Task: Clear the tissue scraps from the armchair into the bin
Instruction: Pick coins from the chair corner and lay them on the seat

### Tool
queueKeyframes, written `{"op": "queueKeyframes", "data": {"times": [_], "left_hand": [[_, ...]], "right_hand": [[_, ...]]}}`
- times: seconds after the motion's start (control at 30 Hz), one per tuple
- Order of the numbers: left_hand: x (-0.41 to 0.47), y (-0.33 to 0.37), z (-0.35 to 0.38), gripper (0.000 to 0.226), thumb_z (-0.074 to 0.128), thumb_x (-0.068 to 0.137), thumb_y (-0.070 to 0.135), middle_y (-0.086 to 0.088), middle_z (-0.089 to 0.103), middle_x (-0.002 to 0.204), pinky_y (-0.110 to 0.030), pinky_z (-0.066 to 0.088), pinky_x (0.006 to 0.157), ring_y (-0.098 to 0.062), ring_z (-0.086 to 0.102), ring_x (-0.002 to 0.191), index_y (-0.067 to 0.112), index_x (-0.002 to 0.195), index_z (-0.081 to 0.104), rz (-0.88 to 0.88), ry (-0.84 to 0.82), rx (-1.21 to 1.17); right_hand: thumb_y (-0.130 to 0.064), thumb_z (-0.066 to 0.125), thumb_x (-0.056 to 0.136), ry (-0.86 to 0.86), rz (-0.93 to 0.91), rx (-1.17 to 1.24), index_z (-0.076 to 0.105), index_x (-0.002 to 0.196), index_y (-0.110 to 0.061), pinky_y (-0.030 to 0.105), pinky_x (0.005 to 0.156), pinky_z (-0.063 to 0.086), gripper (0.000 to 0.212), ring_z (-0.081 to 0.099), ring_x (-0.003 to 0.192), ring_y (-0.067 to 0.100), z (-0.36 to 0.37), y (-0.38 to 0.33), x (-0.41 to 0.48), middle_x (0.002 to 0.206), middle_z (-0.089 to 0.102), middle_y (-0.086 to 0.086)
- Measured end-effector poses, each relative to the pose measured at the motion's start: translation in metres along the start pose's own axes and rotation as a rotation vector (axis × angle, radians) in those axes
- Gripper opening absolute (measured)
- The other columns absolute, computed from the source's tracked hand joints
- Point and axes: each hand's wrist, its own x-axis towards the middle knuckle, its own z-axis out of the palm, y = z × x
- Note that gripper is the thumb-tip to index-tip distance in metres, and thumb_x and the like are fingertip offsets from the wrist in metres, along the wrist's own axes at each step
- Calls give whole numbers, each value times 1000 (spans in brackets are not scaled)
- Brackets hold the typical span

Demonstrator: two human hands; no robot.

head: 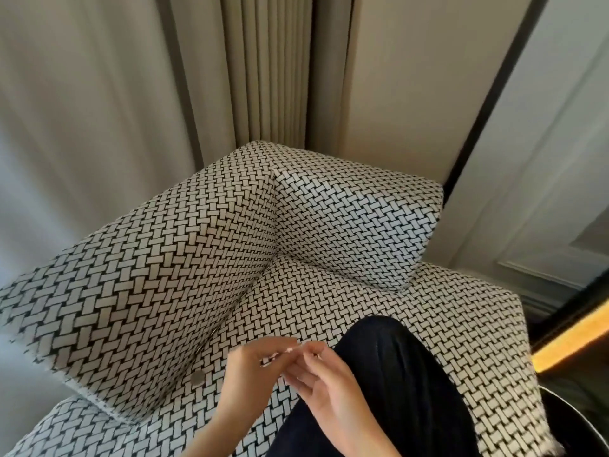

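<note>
Between left hand [248,366] and right hand [329,390], close together: tiny tissue scrap [291,349], apparently pinched by both; feather-light, soft, tearable, so pinch mid-wad, gently

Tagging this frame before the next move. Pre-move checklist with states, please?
1. Scrap gripped: pale scrap pinched where the fingertips of the left hand and right hand meet: ok.
2. Scrap is tissue: too blurred: cannot tell.
3. Bin located: the dark round rim at lower right may be it: cannot tell.
4. No more scraps on the armchair: none seen, but a dark-clad leg covers part of the seat: cannot tell.
5. Grey disc on the seat beside the left hand, apart from the fingers: ok.
</note>
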Motion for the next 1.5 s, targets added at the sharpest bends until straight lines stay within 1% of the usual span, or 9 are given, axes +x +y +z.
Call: {"op": "queueKeyframes", "data": {"times": [0.27, 0.4, 0.6, 0.77, 0.9, 1.07, 1.17, 1.4, 1.5], "left_hand": [[49, 83, 98, 48, 57, 74, 39, 36, 63, 99, -13, 55, 71, 10, 62, 91, 51, 119, 46, 553, -477, 222], [49, 138, 169, 32, 53, 83, 33, 33, 61, 107, -9, 50, 79, 11, 60, 94, 59, 101, 55, 671, -771, 181], [27, 203, 279, 23, 56, 92, 23, 14, 72, 79, -16, 48, 70, 1, 63, 72, 37, 92, 74, 391, -1138, -95], [19, 220, 353, 26, 51, 95, 17, -7, 72, 80, -31, 50, 71, -12, 63, 71, 19, 89, 75, 276, -1240, -187], [25, 223, 388, 29, 41, 98, 10, 1, 69, 95, -9, 47, 65, 0, 64, 79, 19, 110, 66, 23, -1373, -167], [35, 207, 409, 50, 46, 97, 14, 3, 61, 114, -32, 46, 87, -19, 55, 114, 33, 142, 35, -448, -1368, -207], [43, 201, 409, 44, 40, 100, 23, 0, 35, 148, -42, 33, 108, -21, 33, 137, 32, 143, 31, -478, -1347, -234], [51, 201, 392, 48, 37, 99, 39, 4, 39, 147, -44, 29, 112, -22, 37, 134, 28, 145, 31, -555, -1327, -307], [53, 207, 372, 44, 36, 100, 38, 3, 42, 145, -43, 30, 111, -22, 40, 133, 28, 143, 36, -502, -1321, -330]], "right_hand": [[-13, 67, 69, 338, -212, -17, 47, 104, 1, 33, 78, 54, 42, 71, 81, 27, -63, -88, -76, 81, 71, 17], [-33, 92, 39, 571, -347, -14, 47, 105, 3, 43, 77, 57, 88, 68, 72, 29, -96, -119, -130, 73, 67, 21], [2, 63, 84, 1108, -566, 8, 55, 77, 1, 16, 41, 41, 11, 53, 38, 10, -165, -164, -189, 44, 55, 3], [-7, 67, 84, 1232, -531, -60, 67, 79, -1, 44, 85, 53, 8, 70, 75, 27, -218, -190, -215, 82, 70, 24], [-7, 62, 88, 1205, -496, 138, 67, 90, 0, 40, 78, 57, 9, 69, 81, 33, -262, -195, -200, 90, 71, 22], [-9, 56, 93, 1081, -429, 593, 53, 121, 3, 36, 94, 49, 31, 58, 108, 28, -306, -188, -177, 117, 63, 21], [-31, 47, 97, 1051, -387, 567, 39, 138, -3, 41, 114, 26, 51, 35, 135, 26, -317, -181, -183, 142, 43, 17], [-68, 18, 90, 866, -415, 760, 19, 147, 1, 34, 120, 5, 89, 14, 145, 26, -318, -191, -194, 154, 21, 17], [-61, 15, 93, 1118, -427, 82, 32, 140, 8, 11, 108, -18, 86, 19, 143, 26, -302, -185, -190, 150, 30, 19]]}}
